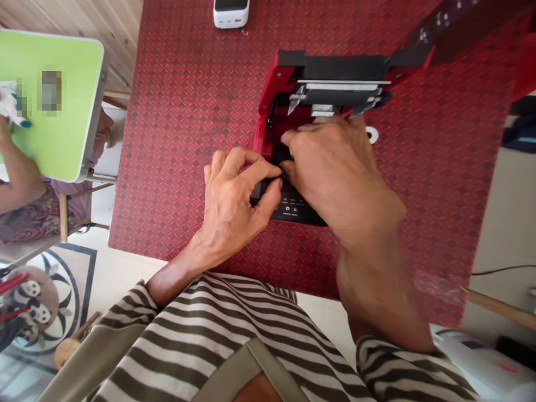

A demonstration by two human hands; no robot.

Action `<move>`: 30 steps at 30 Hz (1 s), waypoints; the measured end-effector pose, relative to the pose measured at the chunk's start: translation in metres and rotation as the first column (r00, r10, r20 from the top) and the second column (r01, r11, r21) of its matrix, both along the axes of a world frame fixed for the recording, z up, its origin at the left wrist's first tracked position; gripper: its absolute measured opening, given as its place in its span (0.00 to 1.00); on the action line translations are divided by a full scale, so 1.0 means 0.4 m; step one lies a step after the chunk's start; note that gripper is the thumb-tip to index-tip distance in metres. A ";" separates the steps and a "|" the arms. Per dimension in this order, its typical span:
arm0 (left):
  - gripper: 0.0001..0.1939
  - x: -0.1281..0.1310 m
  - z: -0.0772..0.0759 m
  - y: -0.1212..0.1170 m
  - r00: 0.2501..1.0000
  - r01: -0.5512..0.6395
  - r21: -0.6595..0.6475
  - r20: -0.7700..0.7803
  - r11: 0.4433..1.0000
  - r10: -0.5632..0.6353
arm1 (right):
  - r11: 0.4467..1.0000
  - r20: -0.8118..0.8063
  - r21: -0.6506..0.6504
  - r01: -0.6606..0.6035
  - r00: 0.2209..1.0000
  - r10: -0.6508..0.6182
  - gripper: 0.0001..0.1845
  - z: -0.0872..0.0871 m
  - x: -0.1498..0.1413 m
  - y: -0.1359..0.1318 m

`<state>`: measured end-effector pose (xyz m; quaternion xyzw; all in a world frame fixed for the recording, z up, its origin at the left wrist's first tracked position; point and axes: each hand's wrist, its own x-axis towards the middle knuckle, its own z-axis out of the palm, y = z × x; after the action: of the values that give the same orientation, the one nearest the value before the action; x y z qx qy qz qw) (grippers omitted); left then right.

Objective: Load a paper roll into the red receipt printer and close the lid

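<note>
A red and black printer-like device (268, 106) lies on the red patterned tablecloth (180, 111) with its lid (452, 28) swung up at the far right. My left hand (232, 201) grips the device's black front panel (293, 209), thumb and forefinger pinched on its near left corner. My right hand (330, 167) lies over the open bay, fingers curled down and pinched at the same spot. What the fingertips press is hidden. A metal bar with clips (335, 97) runs across the bay behind the hands.
A white small device (231, 12) stands at the table's far edge. A white ring (372, 134) lies right of the red device. To the left, another person's arm (17, 173) rests by a green table (62, 84). A patterned rug (50, 301) covers the floor.
</note>
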<state>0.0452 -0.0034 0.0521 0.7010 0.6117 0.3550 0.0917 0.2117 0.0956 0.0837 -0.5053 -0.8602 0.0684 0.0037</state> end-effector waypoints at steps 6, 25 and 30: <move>0.08 -0.010 -0.004 -0.001 0.999 0.031 0.022 0.043 0.999 -0.032 | 0.987 -0.155 -0.078 -0.143 0.979 0.130 0.19 0.052 0.066 -0.014; 0.08 -0.014 0.014 -0.028 0.985 0.173 0.221 -0.032 0.960 -0.171 | 0.978 -0.540 0.162 -0.131 0.818 0.199 0.15 0.044 0.171 -0.159; 0.09 -0.019 0.000 -0.023 0.972 0.233 0.266 -0.052 0.935 -0.228 | 0.984 -0.510 0.170 -0.052 0.850 0.133 0.21 0.094 0.210 -0.169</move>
<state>0.0375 -0.0125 0.0520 0.7773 0.4719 0.4149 0.0298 0.2956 0.0279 0.1214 -0.4243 -0.8533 0.1375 0.2699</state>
